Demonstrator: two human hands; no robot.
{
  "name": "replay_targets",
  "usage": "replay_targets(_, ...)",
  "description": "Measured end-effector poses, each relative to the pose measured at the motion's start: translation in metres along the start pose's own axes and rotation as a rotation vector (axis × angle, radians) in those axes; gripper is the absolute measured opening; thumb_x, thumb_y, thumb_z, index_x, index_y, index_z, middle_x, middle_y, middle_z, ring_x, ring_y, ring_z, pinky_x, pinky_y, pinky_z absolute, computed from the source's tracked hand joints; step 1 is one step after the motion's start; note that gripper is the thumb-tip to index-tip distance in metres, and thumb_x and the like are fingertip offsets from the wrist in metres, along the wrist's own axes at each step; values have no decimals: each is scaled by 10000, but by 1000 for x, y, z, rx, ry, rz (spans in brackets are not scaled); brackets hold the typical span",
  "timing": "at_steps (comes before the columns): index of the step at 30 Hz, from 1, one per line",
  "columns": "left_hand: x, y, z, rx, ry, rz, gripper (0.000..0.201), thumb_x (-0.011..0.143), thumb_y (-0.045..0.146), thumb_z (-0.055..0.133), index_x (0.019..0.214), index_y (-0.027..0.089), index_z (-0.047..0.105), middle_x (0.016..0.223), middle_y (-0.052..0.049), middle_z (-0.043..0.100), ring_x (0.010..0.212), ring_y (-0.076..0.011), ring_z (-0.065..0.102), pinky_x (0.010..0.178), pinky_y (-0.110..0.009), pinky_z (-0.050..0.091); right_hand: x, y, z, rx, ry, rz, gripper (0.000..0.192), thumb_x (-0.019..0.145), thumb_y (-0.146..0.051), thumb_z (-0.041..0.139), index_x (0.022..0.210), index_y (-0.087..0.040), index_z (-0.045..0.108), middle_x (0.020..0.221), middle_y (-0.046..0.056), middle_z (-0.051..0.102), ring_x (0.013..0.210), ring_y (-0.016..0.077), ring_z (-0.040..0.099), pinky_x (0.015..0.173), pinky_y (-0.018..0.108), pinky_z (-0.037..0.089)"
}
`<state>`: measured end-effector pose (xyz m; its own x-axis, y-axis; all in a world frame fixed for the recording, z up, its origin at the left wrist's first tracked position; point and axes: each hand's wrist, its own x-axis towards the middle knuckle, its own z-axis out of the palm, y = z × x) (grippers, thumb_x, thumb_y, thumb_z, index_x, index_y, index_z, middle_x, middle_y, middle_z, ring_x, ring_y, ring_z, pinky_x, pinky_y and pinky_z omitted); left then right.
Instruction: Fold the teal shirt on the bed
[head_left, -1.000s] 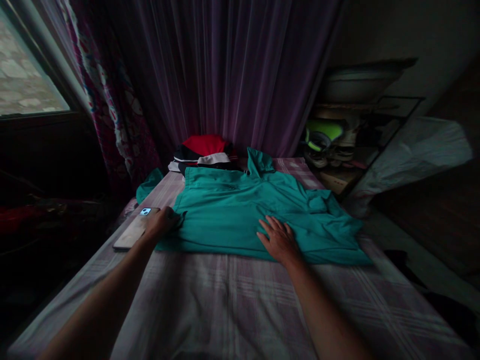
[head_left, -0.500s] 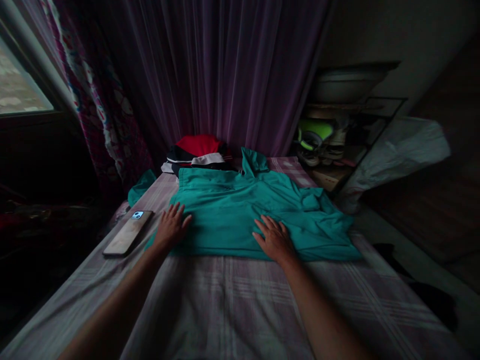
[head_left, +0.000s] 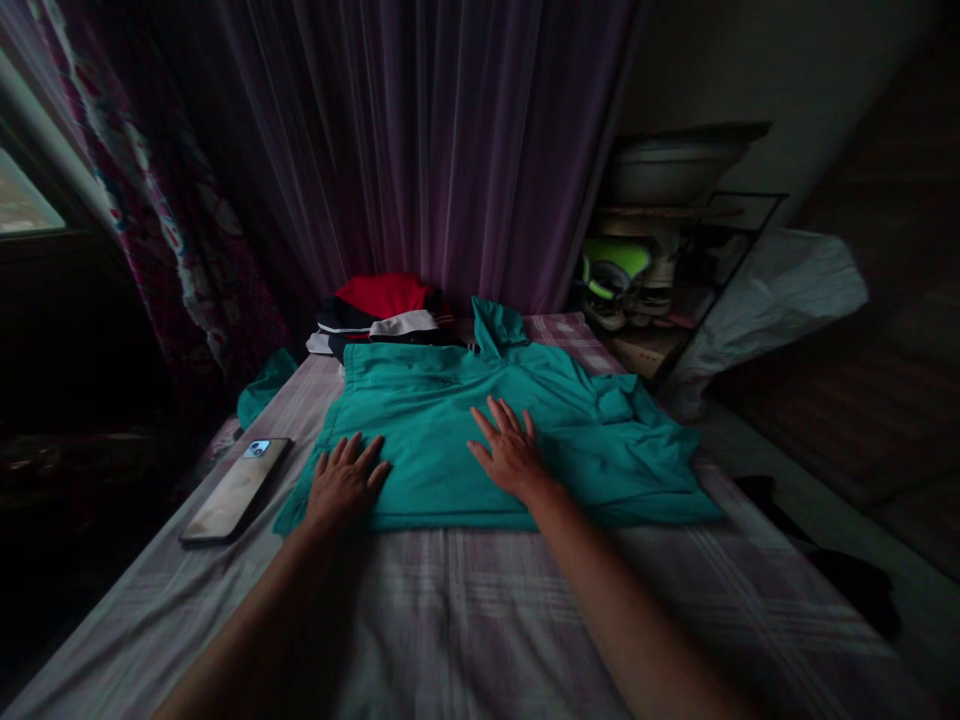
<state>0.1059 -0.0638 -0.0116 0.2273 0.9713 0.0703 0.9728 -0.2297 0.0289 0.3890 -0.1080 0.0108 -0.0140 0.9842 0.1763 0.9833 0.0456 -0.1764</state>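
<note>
A teal shirt lies spread on a bed with a pale checked sheet. My left hand rests flat on the shirt's near left corner, fingers apart. Palm down on the middle of the shirt lies my right hand, fingers spread and holding nothing. The shirt's right side is bunched and wrinkled. A phone lies face down on the sheet just left of my left hand.
A stack of folded red, black and white clothes sits at the head of the bed before a purple curtain. A shelf with shoes stands to the right. A white plastic bag hangs near it.
My left hand let go of the shirt's left edge and laid flat on its near corner. My right hand slid left and farther onto the shirt's middle.
</note>
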Motion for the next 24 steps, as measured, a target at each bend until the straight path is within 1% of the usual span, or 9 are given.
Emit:
replay_targets(3, 1, -1, 3, -4, 21, 15, 577, 963, 549, 396, 1481, 307, 471, 1576, -105, 414, 1466, -343, 330, 1158, -556, 273, 1, 6, 15, 2, -186, 32, 592, 998, -528, 353, 1519, -251, 406, 1626, 120, 301, 1499, 274, 242, 1184, 568, 143)
replay_targets(5, 2, -1, 4, -10, 39, 19, 572, 958, 559, 401, 1468, 315, 490, 1560, -101, 439, 1457, -342, 345, 1152, -557, 281, 0, 10, 19, 6, -206, 39, 605, 997, -543, 339, 1525, -253, 395, 1630, 114, 290, 1505, 266, 230, 1188, 560, 133)
replay_targets(8, 2, -1, 4, -15, 35, 13, 581, 958, 562, 395, 1471, 304, 489, 1562, -110, 434, 1457, -346, 343, 1155, -559, 276, 2, 8, 13, 17, -227, 56, 604, 993, -548, 342, 1513, -251, 417, 1621, 117, 312, 1499, 270, 246, 1183, 562, 149)
replay_targets(11, 2, -1, 5, -26, 42, 12, 578, 957, 558, 398, 1467, 303, 495, 1558, -114, 438, 1453, -352, 347, 1153, -568, 270, 7, 1, 2, 24, -165, 54, 583, 991, -536, 356, 1494, -256, 451, 1602, 124, 353, 1480, 291, 284, 1171, 581, 169)
replay_targets(14, 2, -2, 6, -29, 63, 12, 564, 953, 553, 407, 1457, 318, 505, 1548, -100, 456, 1449, -345, 352, 1154, -557, 269, 7, -6, 2, 25, 51, 14, 569, 996, -507, 367, 1513, -274, 417, 1623, 106, 312, 1486, 281, 265, 1186, 555, 146)
replay_targets(15, 2, -2, 7, -29, 66, 12, 563, 952, 552, 408, 1456, 320, 505, 1547, -98, 457, 1449, -343, 353, 1155, -553, 269, 6, -7, 6, 27, 88, 10, 572, 997, -505, 368, 1519, -274, 406, 1629, 105, 298, 1486, 278, 264, 1187, 547, 146)
replay_targets(16, 2, -2, 7, -31, 66, 12, 565, 951, 553, 409, 1458, 321, 503, 1546, -97, 458, 1449, -343, 353, 1155, -552, 268, 3, -8, 10, 28, 86, 17, 577, 995, -511, 370, 1518, -269, 407, 1627, 109, 302, 1483, 279, 272, 1185, 546, 153)
replay_targets(20, 0, 0, 6, -36, 50, 14, 578, 952, 551, 414, 1475, 314, 479, 1555, -105, 444, 1456, -343, 342, 1159, -554, 262, -7, -8, 27, 19, -61, 59, 583, 989, -536, 375, 1484, -241, 464, 1575, 134, 400, 1462, 297, 317, 1170, 569, 171)
replay_targets(24, 2, -1, 1, -40, 30, 35, 576, 952, 539, 416, 1470, 296, 489, 1533, -113, 474, 1433, -335, 383, 1150, -542, 282, -11, -8, 29, 31, -55, 54, 571, 994, -521, 365, 1474, -232, 478, 1565, 130, 418, 1455, 286, 332, 1172, 559, 180)
